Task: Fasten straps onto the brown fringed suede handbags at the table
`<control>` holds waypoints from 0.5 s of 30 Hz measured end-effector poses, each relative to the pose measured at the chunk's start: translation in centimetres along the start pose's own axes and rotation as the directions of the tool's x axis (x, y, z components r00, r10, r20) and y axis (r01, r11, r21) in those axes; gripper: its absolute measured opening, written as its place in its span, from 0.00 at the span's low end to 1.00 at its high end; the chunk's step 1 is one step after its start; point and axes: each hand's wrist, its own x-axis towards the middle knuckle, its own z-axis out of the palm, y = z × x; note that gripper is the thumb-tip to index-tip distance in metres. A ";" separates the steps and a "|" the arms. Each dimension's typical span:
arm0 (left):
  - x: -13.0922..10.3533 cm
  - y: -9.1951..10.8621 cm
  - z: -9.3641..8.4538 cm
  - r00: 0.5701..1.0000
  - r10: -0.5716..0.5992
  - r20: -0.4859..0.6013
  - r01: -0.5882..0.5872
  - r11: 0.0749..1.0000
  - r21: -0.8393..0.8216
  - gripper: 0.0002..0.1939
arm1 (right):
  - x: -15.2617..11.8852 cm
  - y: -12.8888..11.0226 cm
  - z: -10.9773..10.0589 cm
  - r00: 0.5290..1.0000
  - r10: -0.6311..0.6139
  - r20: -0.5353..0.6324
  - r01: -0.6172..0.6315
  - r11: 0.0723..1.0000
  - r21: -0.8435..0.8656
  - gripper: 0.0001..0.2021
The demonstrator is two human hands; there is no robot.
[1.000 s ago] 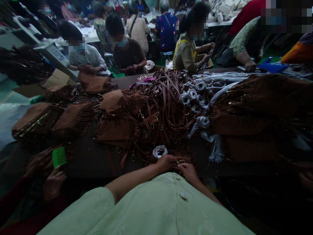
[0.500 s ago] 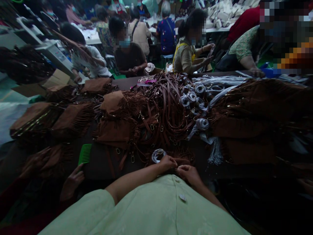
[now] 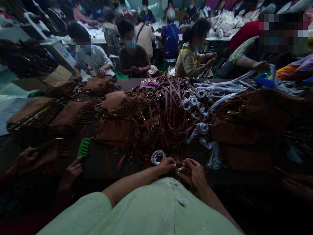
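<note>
One left hand (image 3: 168,165) and one right hand (image 3: 198,172) pinch a brown piece (image 3: 185,178) beside a metal fitting (image 3: 180,169), apparently adjusting it, the next move wanting careful alignment.

green comb (image 3: 84,148), cardboard box (image 3: 59,75), blue stool (image 3: 169,60)

Dim light leaves the lower right near-black.

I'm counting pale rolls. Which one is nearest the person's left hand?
The single roll just beside the left hand. It lies apart; the other pale rolls are farther, along the right side of the brown straps.
</note>
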 end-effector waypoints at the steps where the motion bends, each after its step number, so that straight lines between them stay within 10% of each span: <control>1: 0.0 0.0 0.0 1.000 0.008 0.005 -0.007 1.000 -0.008 0.11 | 0.3 -0.2 -0.1 0.999 -0.035 -0.010 0.035 0.999 0.007 0.23; 15: -1.0 1.7 0.2 0.999 0.031 0.020 -0.028 0.990 -0.142 0.09 | 1.1 -0.9 -0.9 0.995 -0.097 -0.001 0.096 0.988 -0.124 0.23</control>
